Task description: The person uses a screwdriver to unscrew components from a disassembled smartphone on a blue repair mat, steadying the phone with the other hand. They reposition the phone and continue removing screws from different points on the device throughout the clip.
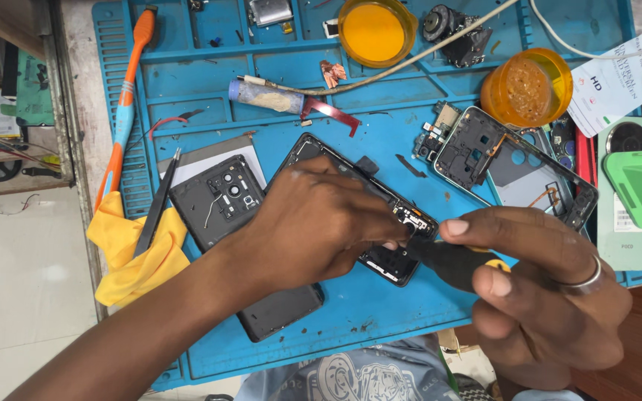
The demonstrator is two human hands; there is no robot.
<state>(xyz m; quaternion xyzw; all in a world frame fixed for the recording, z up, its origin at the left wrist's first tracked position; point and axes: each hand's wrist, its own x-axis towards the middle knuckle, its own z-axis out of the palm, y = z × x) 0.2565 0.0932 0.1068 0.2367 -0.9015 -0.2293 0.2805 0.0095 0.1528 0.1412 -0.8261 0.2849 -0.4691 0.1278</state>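
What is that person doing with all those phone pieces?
A person is working on an opened black phone lying on a blue mat. The left hand presses it down, while the right hand holds a black-handled tool with its tip at the phone's lower end. Beside it lie a black back cover, another phone frame and tweezers.

A white printed paper card [612, 82] lies at the blue mat's far right edge; below it, a small white barcode label [623, 217] sticks on a pale green phone back [626, 238].
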